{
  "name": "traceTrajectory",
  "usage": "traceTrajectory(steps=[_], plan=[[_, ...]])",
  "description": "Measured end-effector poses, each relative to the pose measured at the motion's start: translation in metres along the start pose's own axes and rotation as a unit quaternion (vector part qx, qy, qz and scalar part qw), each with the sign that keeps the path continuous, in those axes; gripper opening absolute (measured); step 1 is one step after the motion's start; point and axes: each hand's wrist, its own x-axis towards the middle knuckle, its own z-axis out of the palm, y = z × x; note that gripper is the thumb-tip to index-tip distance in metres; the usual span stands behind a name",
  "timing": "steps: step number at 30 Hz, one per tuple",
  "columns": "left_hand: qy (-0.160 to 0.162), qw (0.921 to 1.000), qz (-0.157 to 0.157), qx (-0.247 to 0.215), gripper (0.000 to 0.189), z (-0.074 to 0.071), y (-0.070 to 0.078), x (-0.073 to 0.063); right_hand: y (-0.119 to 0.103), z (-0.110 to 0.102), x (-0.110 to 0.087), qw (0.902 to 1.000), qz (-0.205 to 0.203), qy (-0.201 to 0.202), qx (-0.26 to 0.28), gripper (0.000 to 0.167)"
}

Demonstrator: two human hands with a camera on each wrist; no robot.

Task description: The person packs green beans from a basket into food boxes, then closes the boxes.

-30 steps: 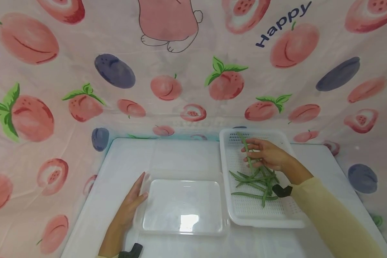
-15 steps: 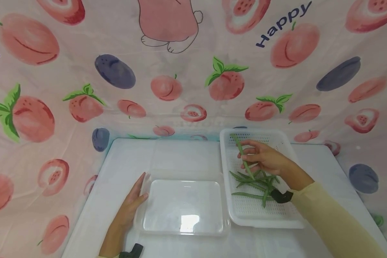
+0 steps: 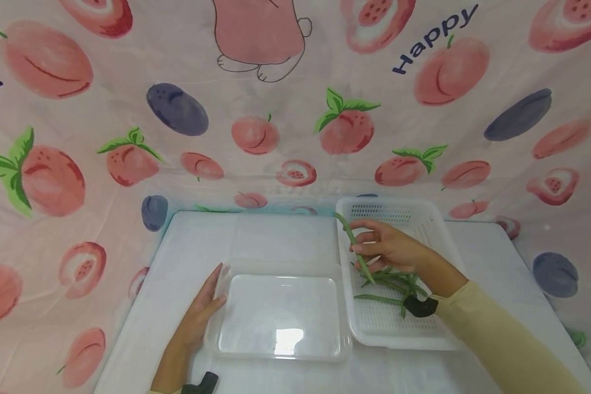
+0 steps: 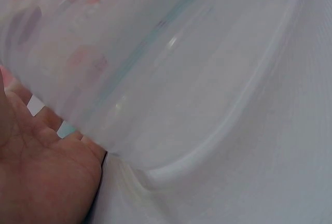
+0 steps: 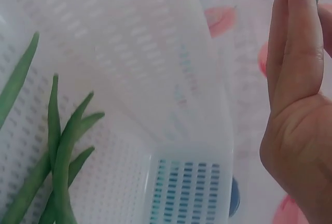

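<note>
My right hand [image 3: 386, 246] pinches one long green bean [image 3: 349, 235] between thumb and fingers, over the left part of a white perforated basket [image 3: 399, 334]. Several more green beans [image 3: 386, 284] lie in a loose pile on the basket floor, partly covered by my hand and wrist; the right wrist view shows some of these beans [image 5: 62, 167] close up. My left hand [image 3: 199, 312] rests along the left side of a clear plastic container [image 3: 280, 312], thumb at its rim. In the left wrist view the palm [image 4: 46, 182] lies beside the container's wall [image 4: 171, 105].
Container and basket stand side by side on a white table [image 3: 256, 235]. Behind the table hangs a pink curtain [image 3: 295, 98] printed with fruit. A dark strap piece [image 3: 420, 306] sits at my right wrist, over the basket.
My right hand has moved left and slightly toward me with the green bean, which now reaches over the basket's left rim. The left hand and the container have stayed in place.
</note>
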Motion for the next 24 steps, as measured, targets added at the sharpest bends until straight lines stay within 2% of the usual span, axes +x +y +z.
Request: traceTrajectory(steps=[14, 19, 24], plan=[[-0.005, 1.0, 0.001, -0.006, 0.071, -0.001, -0.002, 0.002, -0.008, 0.04, 0.014, 0.9992, -0.007, -0.037, -0.014, 0.055], [-0.018, 0.9998, 0.013, -0.002, 0.071, -0.003, 0.0, 0.003, -0.008, 0.052, 0.021, 0.998, -0.007, -0.053, -0.035, 0.056], [-0.017, 0.9998, 0.012, -0.001, 0.071, -0.003, 0.0, 0.003, -0.012, 0.064, 0.026, 0.9971, 0.002, -0.057, -0.05, 0.057]])
